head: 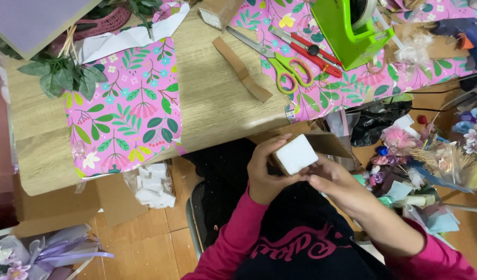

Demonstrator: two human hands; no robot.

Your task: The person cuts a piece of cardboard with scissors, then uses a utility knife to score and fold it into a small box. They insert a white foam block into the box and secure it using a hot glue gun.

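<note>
Both hands on the white foam block (296, 154), held over my lap just off the worktop (218, 103) edge, brown cardboard strip (326, 143) wrapped against its side. Left hand (264, 171) fingers curled round the left edge, right hand (334, 179) pinching the lower corner. Probably light, stiff, dents easily: hold flat faces, gentle pressure.

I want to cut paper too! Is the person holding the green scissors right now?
No, the green scissors lie on the table, while the left hand and right hand hold a white foam block.
</note>
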